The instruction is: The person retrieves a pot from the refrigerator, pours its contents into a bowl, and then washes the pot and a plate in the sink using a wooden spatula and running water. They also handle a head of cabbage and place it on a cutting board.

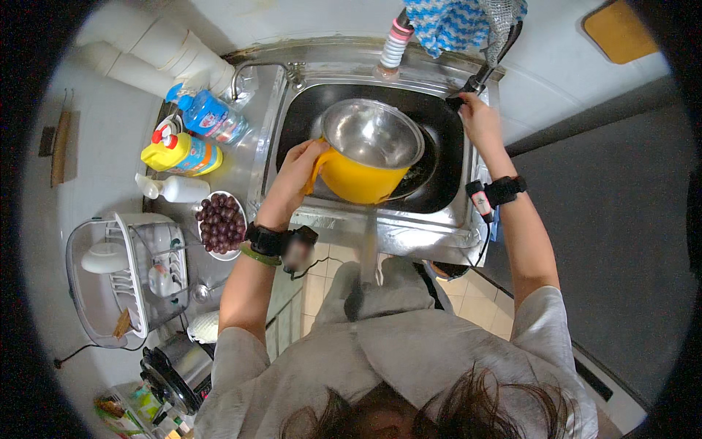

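Note:
My left hand (296, 170) grips the handle of a yellow pot (359, 178) with a shiny steel inside. The pot is over the dark basin of the steel sink (323, 211), its open top turned up. Beneath and right of it, a dark round pan (430, 164) lies in the basin, partly covered by the pot. My right hand (480, 120) is at the basin's back right corner, its fingers on a small black piece (455, 102) at the lower end of a dark tube (485, 71). What the black piece is, I cannot tell.
Left of the sink stand a small curved faucet (236, 79), a blue-capped bottle (205, 112), a yellow bottle (186, 155), a white pump bottle (184, 189), a bowl of grapes (219, 225) and a dish rack (137, 274). A blue and white cloth (449, 22) hangs behind the sink.

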`<state>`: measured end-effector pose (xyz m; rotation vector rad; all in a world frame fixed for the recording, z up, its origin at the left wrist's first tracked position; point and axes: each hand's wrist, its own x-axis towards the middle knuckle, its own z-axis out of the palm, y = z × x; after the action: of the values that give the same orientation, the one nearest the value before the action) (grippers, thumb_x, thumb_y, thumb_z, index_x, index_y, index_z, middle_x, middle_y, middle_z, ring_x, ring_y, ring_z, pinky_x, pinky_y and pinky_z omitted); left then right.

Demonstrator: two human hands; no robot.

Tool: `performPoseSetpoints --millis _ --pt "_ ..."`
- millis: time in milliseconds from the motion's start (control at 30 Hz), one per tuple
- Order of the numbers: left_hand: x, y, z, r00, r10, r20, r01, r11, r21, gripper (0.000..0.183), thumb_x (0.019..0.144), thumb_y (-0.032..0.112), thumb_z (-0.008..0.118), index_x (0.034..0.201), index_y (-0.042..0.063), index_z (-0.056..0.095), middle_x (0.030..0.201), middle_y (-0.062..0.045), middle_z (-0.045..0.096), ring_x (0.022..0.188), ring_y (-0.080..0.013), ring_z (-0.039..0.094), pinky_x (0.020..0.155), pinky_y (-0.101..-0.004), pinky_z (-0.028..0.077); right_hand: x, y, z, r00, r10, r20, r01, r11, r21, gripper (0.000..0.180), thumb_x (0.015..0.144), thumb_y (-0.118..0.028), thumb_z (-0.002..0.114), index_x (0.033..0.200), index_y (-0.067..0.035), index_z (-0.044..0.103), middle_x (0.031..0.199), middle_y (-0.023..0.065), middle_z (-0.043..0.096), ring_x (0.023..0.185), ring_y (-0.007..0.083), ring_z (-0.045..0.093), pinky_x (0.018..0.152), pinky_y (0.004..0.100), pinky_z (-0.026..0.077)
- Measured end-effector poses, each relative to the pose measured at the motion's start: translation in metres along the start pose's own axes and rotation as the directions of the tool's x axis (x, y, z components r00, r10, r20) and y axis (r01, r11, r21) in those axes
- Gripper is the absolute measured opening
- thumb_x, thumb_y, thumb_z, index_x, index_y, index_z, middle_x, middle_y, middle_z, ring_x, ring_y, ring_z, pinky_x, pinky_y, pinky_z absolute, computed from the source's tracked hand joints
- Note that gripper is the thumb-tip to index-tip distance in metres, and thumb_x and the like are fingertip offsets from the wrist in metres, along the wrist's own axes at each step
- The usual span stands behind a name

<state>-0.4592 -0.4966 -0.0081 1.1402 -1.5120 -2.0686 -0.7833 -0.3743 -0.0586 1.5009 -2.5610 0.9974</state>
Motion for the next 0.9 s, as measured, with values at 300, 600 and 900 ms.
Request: performPoseSetpoints --millis 300,600,900 --pt "0.029 -0.019 -0.001 0.975 -0.115 0.188 0.144 0.978 -0.152 0.023 0.087 0.029 0.045 0.085 0.008 0.055 0.066 0.002 0.047 0.060 -0.0093 0.043 0.056 -0.0212 0.034 -0.004 -0.014 -0.003 0.982 0.111 0.152 -0.110 0.994 -0.014 0.024 0.084 -0.009 0.049 0.106 -0.007 0.059 0.093 0.0201 0.062 0.087 0.0356 0.059 0.075 0.0403 0.048" --pt "0.062 -0.036 0.013 0.951 0.307 0.045 -0.305 0.951 -0.059 0.018 0.087 0.018 0.052 0.088 0.001 0.058 0.077 0.003 0.053 0.068 -0.0029 0.045 0.061 -0.0183 0.034 -0.005 -0.004 0.006 0.999 -0.022 0.048 0.020 0.998 0.055 0.023 0.080 -0.004 0.051 0.102 -0.004 0.060 0.085 0.0212 0.061 0.078 0.0382 0.059 0.071 0.0451 0.048" --pt "0.058 -0.022 0.011 0.879 0.400 -0.261 -0.316 0.897 0.309 0.025 0.084 0.022 0.058 0.091 -0.002 0.057 0.073 -0.001 0.056 0.060 -0.0071 0.049 0.056 -0.0210 0.039 -0.006 -0.006 0.003 0.996 0.031 0.089 -0.033 0.999 0.015 0.026 0.082 -0.005 0.050 0.106 -0.006 0.059 0.091 0.0210 0.061 0.083 0.0367 0.059 0.072 0.0415 0.048"
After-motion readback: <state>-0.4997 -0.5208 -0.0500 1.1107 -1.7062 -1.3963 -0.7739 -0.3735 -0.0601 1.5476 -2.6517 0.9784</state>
